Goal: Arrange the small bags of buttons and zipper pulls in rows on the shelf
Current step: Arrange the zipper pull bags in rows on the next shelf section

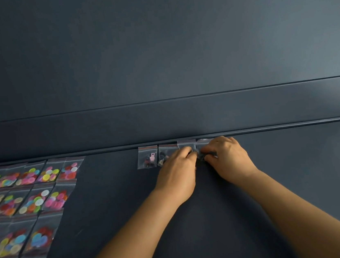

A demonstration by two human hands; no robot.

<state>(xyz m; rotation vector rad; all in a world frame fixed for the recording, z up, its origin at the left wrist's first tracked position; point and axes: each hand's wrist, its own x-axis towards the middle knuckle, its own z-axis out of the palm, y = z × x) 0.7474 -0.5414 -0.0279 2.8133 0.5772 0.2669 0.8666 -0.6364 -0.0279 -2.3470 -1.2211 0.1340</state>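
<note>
Both hands, the left hand (178, 166) and right hand (225, 156), pinch zipper-pull bags (187, 146) at the shelf (299, 177) back edge, right of the button bags (43, 187); judged light, limp, slippery film best gripped at the corners.

Both my bare forearms reach forward, my left hand (177, 168) and right hand (225, 157) nearly touching, knuckles up, fingers curled downward, pinching.

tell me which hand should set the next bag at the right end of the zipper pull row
Right hand: it is already at the row's right end, on the last zipper pull bag; the left hand sits further left.
</note>
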